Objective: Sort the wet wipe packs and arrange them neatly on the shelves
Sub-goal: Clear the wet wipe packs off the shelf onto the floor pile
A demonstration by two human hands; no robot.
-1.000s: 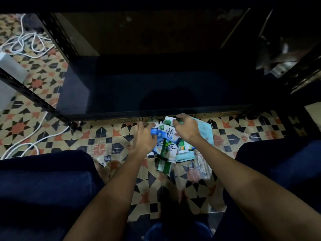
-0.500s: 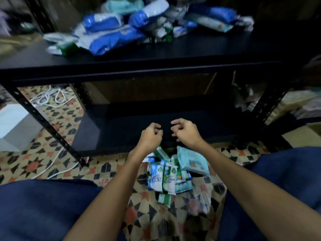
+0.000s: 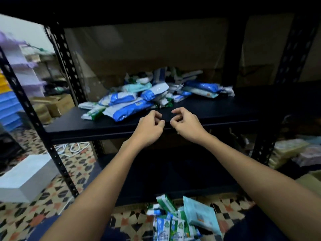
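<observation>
Wet wipe packs [image 3: 139,100] heaped on shelf [image 3: 217,110], just beyond both empty, curled grips, left [image 3: 149,130], right [image 3: 186,126].

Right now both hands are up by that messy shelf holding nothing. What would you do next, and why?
Probably reach the right hand forward to the nearest blue-and-white pack in the heap on the middle shelf. Both it and the left hand are curled but empty, and the packs lie jumbled, unsorted.
</observation>
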